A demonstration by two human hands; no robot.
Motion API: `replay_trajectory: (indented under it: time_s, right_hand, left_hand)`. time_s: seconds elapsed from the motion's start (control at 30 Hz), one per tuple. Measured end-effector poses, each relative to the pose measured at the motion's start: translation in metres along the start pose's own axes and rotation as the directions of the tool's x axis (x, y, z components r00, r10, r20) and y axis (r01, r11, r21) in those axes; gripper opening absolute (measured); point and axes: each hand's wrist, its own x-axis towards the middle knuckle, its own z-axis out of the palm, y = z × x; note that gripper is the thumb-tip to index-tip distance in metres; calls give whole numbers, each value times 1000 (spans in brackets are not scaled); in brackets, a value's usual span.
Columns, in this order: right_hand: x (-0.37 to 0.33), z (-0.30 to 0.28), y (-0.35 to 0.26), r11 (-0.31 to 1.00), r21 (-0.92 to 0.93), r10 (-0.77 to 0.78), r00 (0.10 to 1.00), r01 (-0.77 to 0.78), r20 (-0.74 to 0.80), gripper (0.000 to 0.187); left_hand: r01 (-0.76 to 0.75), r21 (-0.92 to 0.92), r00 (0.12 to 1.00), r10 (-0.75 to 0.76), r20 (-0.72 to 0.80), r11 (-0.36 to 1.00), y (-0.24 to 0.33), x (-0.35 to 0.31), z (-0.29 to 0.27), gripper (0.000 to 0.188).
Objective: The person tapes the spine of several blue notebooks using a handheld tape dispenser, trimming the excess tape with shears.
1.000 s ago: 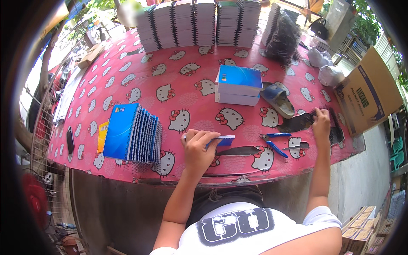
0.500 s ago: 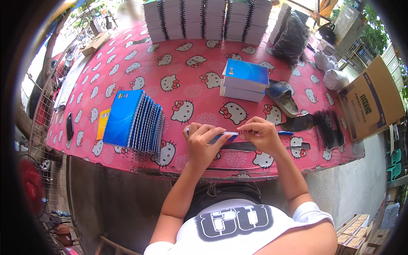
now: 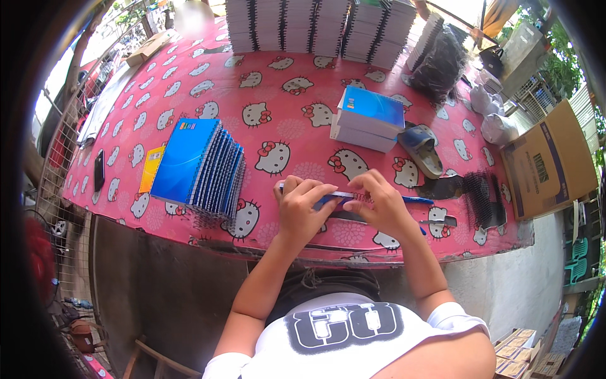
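Note:
My left hand (image 3: 303,205) is closed on a blue-covered notebook (image 3: 330,199), its edge facing up and most of it hidden by my hands. At its right end, my right hand (image 3: 380,201) has its thumb and bent fingers on either side of a dark reddish spiral coil (image 3: 363,197). A slim blue piece (image 3: 416,200) sticks out past that hand; whether it belongs to the notebook I cannot tell. To the left stands a stack of spiral-bound blue notebooks (image 3: 186,158). A pile of blue-covered pads (image 3: 372,107) sits beyond my hands.
Tall stacks of bound books (image 3: 297,25) line the table's far side. A sandal (image 3: 421,150), black coils (image 3: 485,199) and a cardboard box (image 3: 549,164) are on the right. A phone (image 3: 99,170) and a yellow card (image 3: 151,169) lie left on the pink tablecloth (image 3: 278,132).
My right index finger has lifted and parted from the thumb, showing more of the coil. My left hand keeps its hold. The whole view has shifted slightly.

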Motion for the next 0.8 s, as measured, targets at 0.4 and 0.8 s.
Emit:
replay_trajectory:
  time_s: [0.4, 0.8]
  right_hand:
    - [5, 8, -12, 999, 14, 31, 992, -30, -122, 17]
    - [5, -9, 26, 992, -87, 83, 993, -90, -85, 10]
  left_hand:
    - [4, -16, 1000, -4, -13, 1000, 0, 0, 2, 22]
    - [-37, -26, 999, 37, -2, 999, -3, -4, 0, 22]
